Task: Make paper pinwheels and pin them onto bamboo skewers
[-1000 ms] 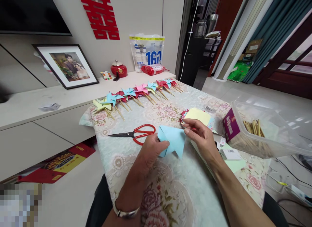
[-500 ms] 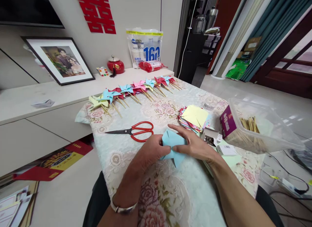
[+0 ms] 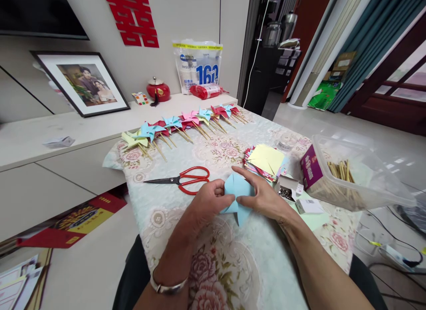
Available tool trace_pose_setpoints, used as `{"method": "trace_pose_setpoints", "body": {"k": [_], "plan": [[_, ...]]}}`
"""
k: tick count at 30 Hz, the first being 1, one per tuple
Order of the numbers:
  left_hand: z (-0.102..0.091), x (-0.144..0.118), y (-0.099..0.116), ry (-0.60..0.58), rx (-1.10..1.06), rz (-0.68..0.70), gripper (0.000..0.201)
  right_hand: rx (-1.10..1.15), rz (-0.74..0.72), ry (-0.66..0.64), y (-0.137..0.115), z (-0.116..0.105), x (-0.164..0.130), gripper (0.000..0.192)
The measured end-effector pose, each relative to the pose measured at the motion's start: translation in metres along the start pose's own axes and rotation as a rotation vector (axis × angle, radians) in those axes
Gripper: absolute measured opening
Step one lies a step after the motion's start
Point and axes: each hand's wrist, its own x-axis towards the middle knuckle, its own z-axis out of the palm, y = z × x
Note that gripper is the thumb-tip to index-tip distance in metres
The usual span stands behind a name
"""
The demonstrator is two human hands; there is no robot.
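Blue paper [image 3: 240, 185]: over the tabletop [image 3: 266, 252], corners folded inward.
Left grip [image 3: 209, 197]: pinching its left side.
Right grip [image 3: 264, 196]: pinching the opposite side.
Folded corners: could spring open if my thumb [image 3: 229, 198] slackens; overpressing might crease them.

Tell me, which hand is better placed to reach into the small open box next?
Probably the right hand: the small open box lies on its side, near its wrist. The left hand is farther away, across the blue paper both hands hold; it could steady that.
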Motion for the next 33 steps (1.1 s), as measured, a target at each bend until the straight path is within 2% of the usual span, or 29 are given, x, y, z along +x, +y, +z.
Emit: {"method": "trace_pose_setpoints", "body": {"k": [5,9,13,18,23,28,33], "plan": [[0.001,-0.003,0.005,0.145,-0.246,0.077,0.033,0.27,0.023,0.237,0.006,0.004,0.005,0.082],[0.01,-0.002,0.005,0.133,-0.366,0.09,0.033,0.449,0.014,0.353,0.009,0.013,0.009,0.085],[0.021,0.001,0.0,0.114,-0.443,0.111,0.042,0.443,-0.032,0.419,0.01,0.023,0.01,0.082],[0.023,0.008,-0.007,0.206,-0.422,0.12,0.048,0.46,-0.015,0.436,0.006,0.03,0.009,0.082],[0.021,0.01,-0.006,0.208,-0.438,0.127,0.044,0.422,-0.007,0.456,0.007,0.031,0.009,0.074],[0.017,0.009,-0.005,0.243,-0.371,0.109,0.038,0.488,0.023,0.352,0.008,0.032,0.007,0.078],[0.013,0.012,-0.011,0.246,-0.325,0.065,0.04,0.55,0.048,0.299,0.002,0.03,0.007,0.082]]}}
